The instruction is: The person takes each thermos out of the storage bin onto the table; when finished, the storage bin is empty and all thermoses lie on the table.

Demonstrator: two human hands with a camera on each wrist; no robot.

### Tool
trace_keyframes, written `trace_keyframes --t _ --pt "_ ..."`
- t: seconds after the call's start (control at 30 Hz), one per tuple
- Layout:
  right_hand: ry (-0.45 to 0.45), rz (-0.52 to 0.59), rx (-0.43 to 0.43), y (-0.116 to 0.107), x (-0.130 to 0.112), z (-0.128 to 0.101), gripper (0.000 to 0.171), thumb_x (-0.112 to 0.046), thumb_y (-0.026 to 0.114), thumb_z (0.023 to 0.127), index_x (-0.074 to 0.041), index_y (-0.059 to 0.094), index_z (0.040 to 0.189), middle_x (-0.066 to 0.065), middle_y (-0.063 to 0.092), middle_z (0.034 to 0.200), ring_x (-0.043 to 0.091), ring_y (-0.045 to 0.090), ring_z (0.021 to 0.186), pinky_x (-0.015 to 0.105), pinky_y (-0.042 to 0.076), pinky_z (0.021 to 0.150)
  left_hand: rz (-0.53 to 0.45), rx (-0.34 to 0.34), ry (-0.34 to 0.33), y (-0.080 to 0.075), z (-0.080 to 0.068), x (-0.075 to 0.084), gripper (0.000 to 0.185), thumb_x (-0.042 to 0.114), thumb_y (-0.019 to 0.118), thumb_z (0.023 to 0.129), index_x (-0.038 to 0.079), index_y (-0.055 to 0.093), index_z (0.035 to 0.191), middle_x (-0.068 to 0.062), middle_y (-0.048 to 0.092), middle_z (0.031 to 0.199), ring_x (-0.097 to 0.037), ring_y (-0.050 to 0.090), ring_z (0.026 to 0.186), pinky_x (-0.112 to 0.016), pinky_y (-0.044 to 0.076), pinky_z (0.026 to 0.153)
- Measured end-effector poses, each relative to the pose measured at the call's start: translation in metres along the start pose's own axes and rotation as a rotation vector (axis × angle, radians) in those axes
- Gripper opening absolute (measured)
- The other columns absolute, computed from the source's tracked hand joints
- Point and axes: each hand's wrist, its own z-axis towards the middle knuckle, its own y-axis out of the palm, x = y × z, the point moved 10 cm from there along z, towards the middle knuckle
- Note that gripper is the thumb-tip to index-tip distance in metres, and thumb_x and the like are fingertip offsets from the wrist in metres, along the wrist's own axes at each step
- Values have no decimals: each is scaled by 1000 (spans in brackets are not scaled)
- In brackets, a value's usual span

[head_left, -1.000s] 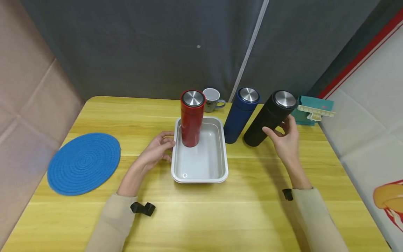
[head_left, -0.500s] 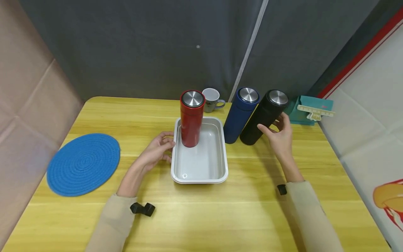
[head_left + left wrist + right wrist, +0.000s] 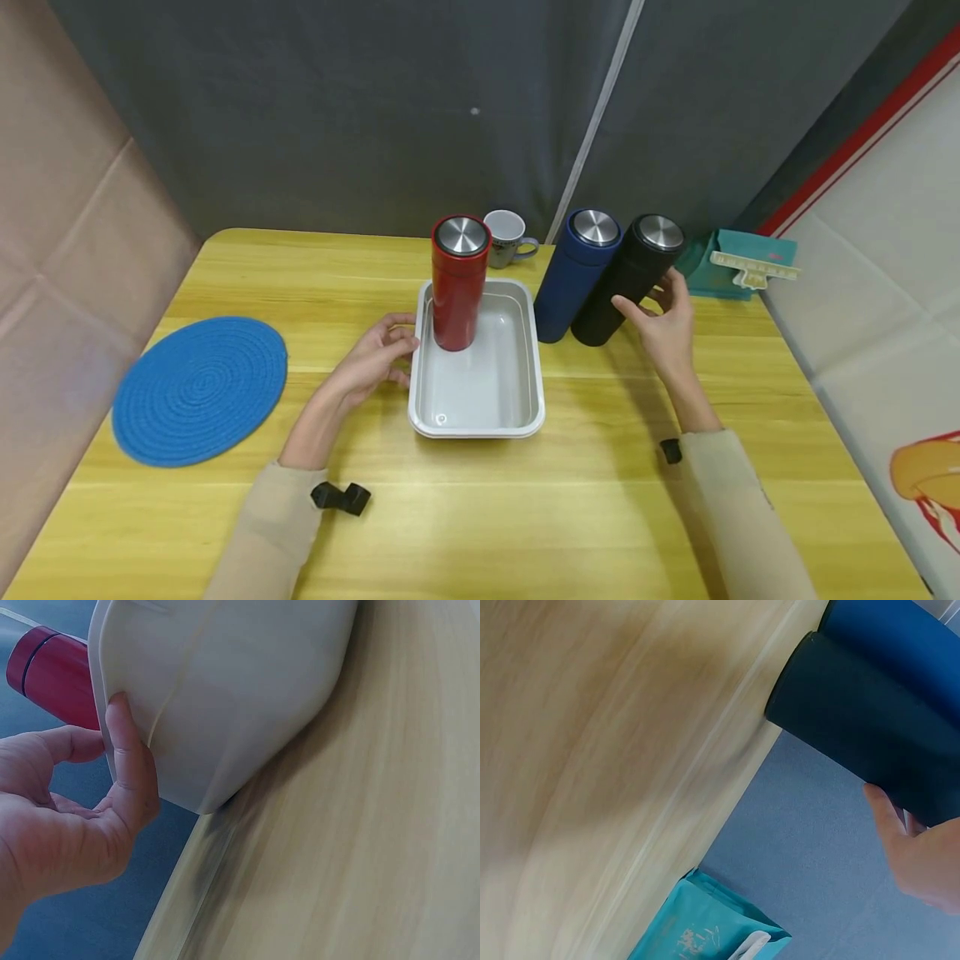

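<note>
My left hand (image 3: 377, 354) grips the left rim of a white plastic tray (image 3: 480, 400); in the left wrist view its fingers (image 3: 129, 765) lie against the outer wall under the lip. A red thermos (image 3: 459, 292) with a steel-topped lid stands upright in the tray's back left part. My right hand (image 3: 666, 321) holds a black thermos (image 3: 618, 292) from its right side, thumb in front, other fingers partly hidden behind. The black thermos stands right beside a blue thermos (image 3: 567, 287), and in the right wrist view their sides overlap.
Behind the tray stands a patterned mug (image 3: 502, 242) with its handle to the right. A teal bag (image 3: 720, 271) closed by a cream clip (image 3: 752, 268) sits at the back right. On the left lies a round blue woven mat (image 3: 206, 390). A dark grey curtain (image 3: 337, 125) hangs behind the table.
My right hand has moved the black thermos left, close up to the blue one, and then held it there over the last half second. The left hand and tray have stayed put.
</note>
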Motion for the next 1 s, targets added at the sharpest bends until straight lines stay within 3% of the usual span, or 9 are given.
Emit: trace_keyframes --t 0.33,0.57,0.77,1.0 --pt "-11 23 3 0 5 -3 62 4 73 80 1 45 136 0 52 113 17 55 99 15 53 78 4 -3 2 1 0 0 49 3 49 96 -3 28 140 -27 49 115 -21 57 81 -27 55 52" --pt "-41 72 56 -10 30 -13 65 12 71 79 1 45 138 5 52 121 22 57 103 17 54 79 -3 -12 5 4 0 2 49 3 48 96 -3 27 140 -29 47 116 -20 57 80 -27 55 52" --pt "-51 135 63 -13 30 -27 65 14 71 78 2 46 137 16 51 128 34 54 111 20 54 82 -6 -5 6 3 0 2 49 3 49 96 -3 28 140 -28 48 115 -20 57 78 -26 55 51" --pt "-133 172 47 -4 9 -50 62 17 71 76 5 49 132 26 50 128 34 54 114 26 53 89 -4 2 -4 1 -1 0 50 3 49 96 -2 27 140 -26 48 115 -21 56 80 -26 55 52"
